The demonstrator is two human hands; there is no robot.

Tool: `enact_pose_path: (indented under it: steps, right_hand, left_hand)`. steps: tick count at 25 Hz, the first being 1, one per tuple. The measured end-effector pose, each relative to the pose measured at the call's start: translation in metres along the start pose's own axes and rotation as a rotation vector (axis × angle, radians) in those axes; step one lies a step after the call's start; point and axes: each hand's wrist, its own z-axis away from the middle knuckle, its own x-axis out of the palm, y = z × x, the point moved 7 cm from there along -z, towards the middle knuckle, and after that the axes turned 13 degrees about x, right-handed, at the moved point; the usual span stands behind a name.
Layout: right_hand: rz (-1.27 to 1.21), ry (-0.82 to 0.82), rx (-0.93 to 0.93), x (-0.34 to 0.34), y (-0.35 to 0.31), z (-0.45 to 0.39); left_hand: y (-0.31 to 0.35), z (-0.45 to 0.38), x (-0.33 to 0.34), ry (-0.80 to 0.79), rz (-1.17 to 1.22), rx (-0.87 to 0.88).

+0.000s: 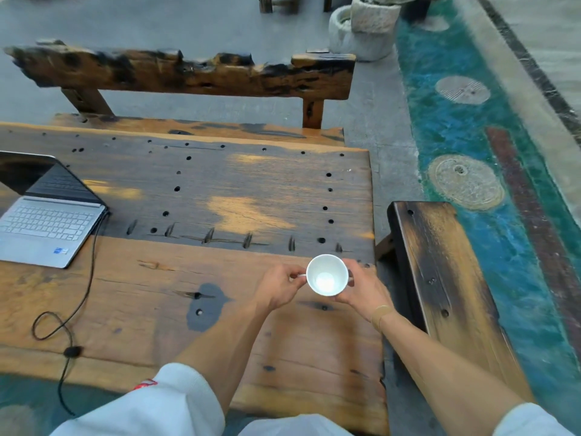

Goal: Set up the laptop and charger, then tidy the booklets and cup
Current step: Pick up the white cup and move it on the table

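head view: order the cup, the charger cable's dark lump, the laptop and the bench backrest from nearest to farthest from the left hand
1. Cup: held by the left hand, just to its right.
2. Charger cable's dark lump: on the table's near left.
3. Laptop: open at the table's left edge.
4. Bench backrest: beyond the table's far side.

Lump and laptop are fairly close to call.

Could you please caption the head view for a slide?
Both hands, left hand and right hand, hold white cup beside open laptop.
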Motion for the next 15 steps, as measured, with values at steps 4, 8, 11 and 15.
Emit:
enact_pose_path:
  steps: [4,8,11,15]
  right_hand:
    - [0.064,-0.015,0.049,0.000,0.046,0.041]
    - [0.143,-0.005,0.080,0.010,0.087,0.070]
    - [0.187,-0.032,0.068,0.019,0.111,0.092]
    - [0.238,-0.059,0.066,0.031,0.133,0.110]
  left_hand:
    - [0.024,0.038,0.041,-0.031,0.000,-0.011]
    - [0.032,0.068,0.076,-0.068,0.003,-0.032]
    - [0.031,0.094,0.102,-0.092,-0.010,-0.072]
    - [0.031,0.118,0.126,-0.120,-0.017,-0.109]
